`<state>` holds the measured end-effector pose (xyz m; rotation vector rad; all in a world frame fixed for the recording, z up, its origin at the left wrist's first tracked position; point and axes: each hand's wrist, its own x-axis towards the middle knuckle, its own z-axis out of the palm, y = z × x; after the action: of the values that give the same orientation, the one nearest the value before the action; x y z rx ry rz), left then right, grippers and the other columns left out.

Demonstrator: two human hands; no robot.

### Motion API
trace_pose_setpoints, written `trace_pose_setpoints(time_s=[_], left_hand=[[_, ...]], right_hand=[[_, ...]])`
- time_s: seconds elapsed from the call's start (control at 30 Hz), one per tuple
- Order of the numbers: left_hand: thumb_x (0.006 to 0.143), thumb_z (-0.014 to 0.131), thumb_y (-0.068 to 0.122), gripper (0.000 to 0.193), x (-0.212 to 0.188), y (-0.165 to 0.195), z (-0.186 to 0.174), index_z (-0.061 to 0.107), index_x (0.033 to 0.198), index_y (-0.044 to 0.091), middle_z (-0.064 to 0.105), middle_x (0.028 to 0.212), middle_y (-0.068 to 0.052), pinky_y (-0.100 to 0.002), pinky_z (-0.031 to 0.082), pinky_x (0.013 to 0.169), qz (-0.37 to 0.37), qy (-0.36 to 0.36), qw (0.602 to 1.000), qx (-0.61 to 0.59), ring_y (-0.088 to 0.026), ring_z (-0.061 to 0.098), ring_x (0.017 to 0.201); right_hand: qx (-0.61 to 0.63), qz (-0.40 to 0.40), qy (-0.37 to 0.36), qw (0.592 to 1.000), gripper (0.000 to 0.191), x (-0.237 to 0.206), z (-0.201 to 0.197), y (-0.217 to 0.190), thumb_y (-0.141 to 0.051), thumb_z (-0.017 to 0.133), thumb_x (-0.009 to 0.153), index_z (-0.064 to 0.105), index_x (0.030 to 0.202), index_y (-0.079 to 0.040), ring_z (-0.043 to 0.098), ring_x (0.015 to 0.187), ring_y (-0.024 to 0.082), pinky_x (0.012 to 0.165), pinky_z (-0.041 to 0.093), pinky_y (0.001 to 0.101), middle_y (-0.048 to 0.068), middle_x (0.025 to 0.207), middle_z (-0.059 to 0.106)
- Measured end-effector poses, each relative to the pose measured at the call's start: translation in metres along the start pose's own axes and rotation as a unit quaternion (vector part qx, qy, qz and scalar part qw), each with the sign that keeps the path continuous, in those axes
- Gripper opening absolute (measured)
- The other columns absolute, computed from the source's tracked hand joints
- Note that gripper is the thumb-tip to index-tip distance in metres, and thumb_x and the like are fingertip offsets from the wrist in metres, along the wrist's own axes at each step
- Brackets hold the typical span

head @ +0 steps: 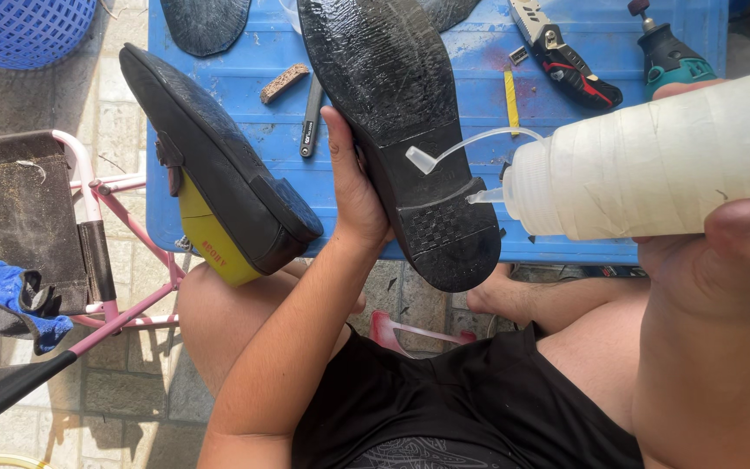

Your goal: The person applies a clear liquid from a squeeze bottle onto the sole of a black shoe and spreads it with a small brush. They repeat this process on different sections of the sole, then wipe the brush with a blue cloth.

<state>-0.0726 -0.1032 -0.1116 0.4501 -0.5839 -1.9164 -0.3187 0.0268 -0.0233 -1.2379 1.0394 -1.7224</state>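
Note:
My left hand holds a black shoe sole-up, gripping its left edge near the heel. My right hand grips a white squeeze bottle, tilted so its short nozzle touches the front edge of the heel. The bottle's cap dangles on a thin strap over the sole. A second black shoe with a yellow inner lining rests sole-up on my left knee, against the edge of the blue table.
On the blue table lie a utility knife, a green rotary tool, a yellow pencil, a dark pen-like tool, a small sanding block and loose soles. A pink-framed stool with a blue glove stands at left.

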Motion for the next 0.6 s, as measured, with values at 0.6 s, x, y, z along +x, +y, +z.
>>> trace_pose_setpoints(time_s=[0.6], left_hand=[[0.101, 0.038, 0.074, 0.082, 0.003, 0.002, -0.004, 0.059, 0.134, 0.001, 0.069, 0.118, -0.018, -0.037, 0.064, 0.088, 0.018, 0.004, 1.000, 0.015, -0.023, 0.073, 0.106]], right_hand=[[0.003, 0.023, -0.045, 0.999, 0.062, -0.007, -0.013, -0.011, -0.035, 0.079, 0.089, 0.058, 0.131, 0.006, 0.075, 0.105, 0.027, 0.099, 0.065, 0.0424, 0.018, 0.120, 0.067]])
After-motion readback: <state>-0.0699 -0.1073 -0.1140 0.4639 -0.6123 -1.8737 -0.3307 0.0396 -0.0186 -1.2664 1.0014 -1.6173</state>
